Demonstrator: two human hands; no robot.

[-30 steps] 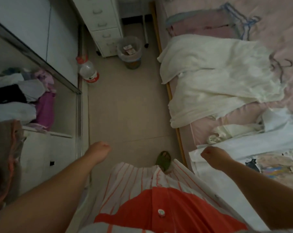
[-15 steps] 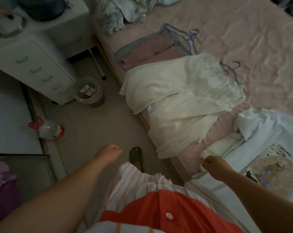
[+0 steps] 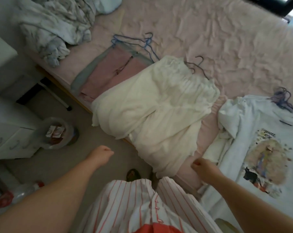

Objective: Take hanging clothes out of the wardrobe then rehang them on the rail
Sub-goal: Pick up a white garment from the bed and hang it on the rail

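1. Left hand (image 3: 102,155) out over the floor (image 3: 85,158), fingers curled into a loose fist, nothing in it.
2. Right hand (image 3: 203,168) at the near edge of the bed (image 3: 226,47), fingers curled; can't tell if it pinches any fabric. Hands well apart.
3. Clothes are lying on the bed, none in either hand that I can confirm.
4. Cream garment (image 3: 159,111) lies flat mid-bed, lower end draped over the bed edge, dark wire hanger (image 3: 195,66) at its top.
5. Pink garment with grey trim (image 3: 108,71) beside it, farther along the bed, blue wire hangers (image 3: 142,42) at its top.
6. White printed T-shirt (image 3: 260,143) on the right, just beside the right hand, purple hangers (image 3: 283,100) at its collar.
7. Crumpled grey-white bedding (image 3: 54,26) piled at the far left end of the bed.
8. On the floor: bin (image 3: 60,133) with wrappers inside, beside a white drawer unit (image 3: 9,137). Clear bottle with red cap (image 3: 16,194) lies at lower left.
9. Person wears a red-striped white top (image 3: 134,204); one foot in a green slipper (image 3: 133,174) shows below it.
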